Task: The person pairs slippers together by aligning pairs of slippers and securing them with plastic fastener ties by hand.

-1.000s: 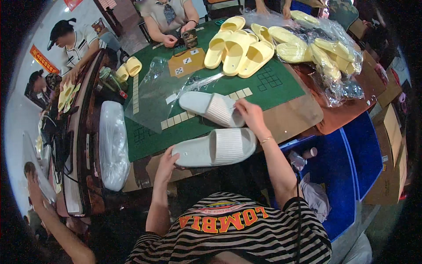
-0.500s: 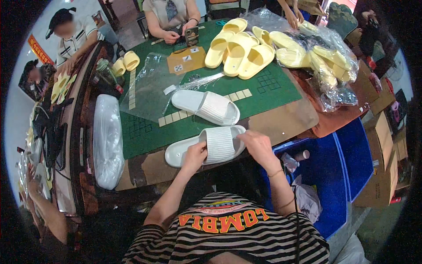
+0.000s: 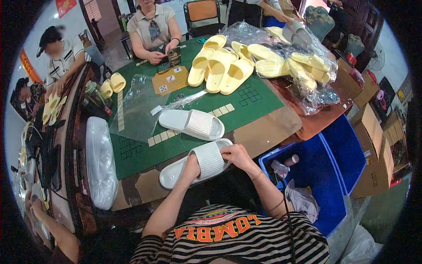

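Near slipper point(image 3: 209, 161) sits at front edge of table point(image 3: 261, 105); second slipper point(image 3: 191, 123) just behind. Slipper pile point(image 3: 220, 66) farther back, bagged slippers point(image 3: 305, 66) right of that. Plastic bundle point(image 3: 100, 163) at left; bin point(image 3: 318, 178) right.

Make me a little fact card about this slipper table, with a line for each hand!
Left hand: reaching under the near white slipper's strap; fingertips hidden
Right hand: touching that slipper by the strap's right side
Beyond it: another white slipper
Farther back: yellow slippers, piled
Tabletop: green
Right of table: blue bin
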`<state>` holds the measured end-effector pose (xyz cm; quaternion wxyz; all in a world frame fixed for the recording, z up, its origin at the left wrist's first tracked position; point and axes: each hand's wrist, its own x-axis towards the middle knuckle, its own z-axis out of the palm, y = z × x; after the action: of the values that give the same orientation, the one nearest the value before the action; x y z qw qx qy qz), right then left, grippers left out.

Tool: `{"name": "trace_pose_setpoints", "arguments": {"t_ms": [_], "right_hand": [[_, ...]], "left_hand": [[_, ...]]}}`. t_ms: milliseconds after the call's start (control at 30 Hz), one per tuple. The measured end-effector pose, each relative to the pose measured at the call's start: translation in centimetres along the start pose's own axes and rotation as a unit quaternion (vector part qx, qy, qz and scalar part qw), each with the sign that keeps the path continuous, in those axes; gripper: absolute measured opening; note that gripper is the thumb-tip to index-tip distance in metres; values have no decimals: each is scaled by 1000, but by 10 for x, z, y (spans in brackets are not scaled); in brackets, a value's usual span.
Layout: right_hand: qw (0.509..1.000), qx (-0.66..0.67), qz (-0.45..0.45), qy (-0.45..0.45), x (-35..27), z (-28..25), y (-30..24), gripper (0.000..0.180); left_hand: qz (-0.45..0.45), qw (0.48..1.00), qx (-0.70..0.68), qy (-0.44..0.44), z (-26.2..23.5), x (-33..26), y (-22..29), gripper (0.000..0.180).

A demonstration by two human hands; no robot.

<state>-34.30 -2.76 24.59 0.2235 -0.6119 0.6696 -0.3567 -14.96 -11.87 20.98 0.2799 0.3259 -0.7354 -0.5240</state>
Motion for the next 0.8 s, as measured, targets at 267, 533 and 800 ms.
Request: {"name": "trace_pose_setpoints", "arguments": {"t_ms": [267,533,800], "right_hand": [[996,70,42,-38,2,-8,-11,16],[999,12,-15,-26,0,-12,-12,15],[965,-195,-148,91,-13,-48,-32,7]], "left_hand": [[-32,997,24,63,8,5,-22,32],[-67,994,67,58,5,7,-2,35],[-156,975,-115,110,-69,-28,10,24]]}}
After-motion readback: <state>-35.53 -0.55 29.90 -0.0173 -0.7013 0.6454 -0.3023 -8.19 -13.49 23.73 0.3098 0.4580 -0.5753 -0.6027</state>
